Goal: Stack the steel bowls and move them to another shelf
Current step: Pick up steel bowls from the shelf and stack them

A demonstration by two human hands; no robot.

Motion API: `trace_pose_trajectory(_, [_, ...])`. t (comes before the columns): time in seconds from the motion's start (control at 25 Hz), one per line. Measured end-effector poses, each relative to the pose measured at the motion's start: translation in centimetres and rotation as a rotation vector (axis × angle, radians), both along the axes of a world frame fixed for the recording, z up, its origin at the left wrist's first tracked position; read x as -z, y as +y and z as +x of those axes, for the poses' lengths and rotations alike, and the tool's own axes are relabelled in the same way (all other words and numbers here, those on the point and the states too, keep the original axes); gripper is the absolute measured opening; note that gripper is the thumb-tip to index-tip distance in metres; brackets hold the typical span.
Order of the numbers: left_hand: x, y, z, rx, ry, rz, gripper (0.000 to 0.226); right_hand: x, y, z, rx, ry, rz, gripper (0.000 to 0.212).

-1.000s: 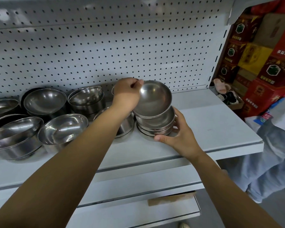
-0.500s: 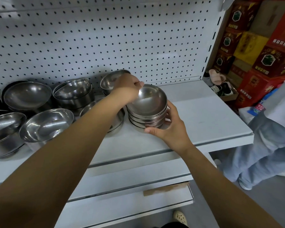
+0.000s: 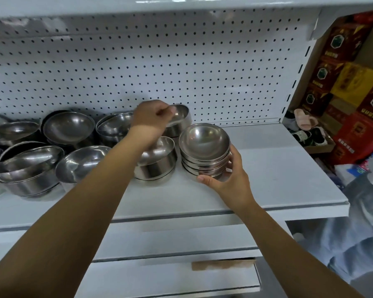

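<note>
The right hand [image 3: 230,179] curls round the base of a stack of small round steel bowls [image 3: 204,143], at least four nested, standing on the white metal shelf [image 3: 278,168]. Just behind the stack, the left hand [image 3: 152,119] pinches the rim of one tilted steel bowl [image 3: 180,120]. Under that wrist stands one straight-sided steel bowl [image 3: 159,164]. Left of the arm lie at least six larger steel bowls [image 3: 68,127].

Bare shelf [image 3: 278,168] at frame right allows hand passage; loose steel bowls [image 3: 73,147] crowd the left; pegboard [image 3: 159,72] blocks behind.
</note>
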State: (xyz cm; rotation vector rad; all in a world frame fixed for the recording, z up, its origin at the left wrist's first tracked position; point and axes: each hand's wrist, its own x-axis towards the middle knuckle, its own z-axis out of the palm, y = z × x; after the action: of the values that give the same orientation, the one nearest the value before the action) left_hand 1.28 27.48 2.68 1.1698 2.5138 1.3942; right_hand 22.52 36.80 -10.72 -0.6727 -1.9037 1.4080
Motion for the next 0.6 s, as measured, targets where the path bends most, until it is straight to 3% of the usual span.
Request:
trace_pose_trajectory(0.12, [0.1, -3.0, -3.1, -0.185, 0.124, 0.012, 0.020, -0.2, -0.8, -1.0, 0.007, 0.056, -0.055, 0.118])
trace_pose_trajectory(0.24, [0.9, -5.5, -6.0, -0.294, 0.106, -0.107, 0.022, -0.3, -1.4, -2.0, 0.014, 0.083, -0.058, 0.115])
trace_pose_trajectory(0.4, [1.6, -6.8, -6.9, -0.252, 0.153, -0.318, 0.023, -0.1, -1.5, -2.1, 0.037, 0.089, -0.040, 0.112])
trace_pose_trajectory(0.6, [2.8, -6.9, -8.2, -0.240, 0.116, -0.287, 0.018, 0.0, -1.7, -1.8, 0.068, 0.048, -0.029, 0.116])
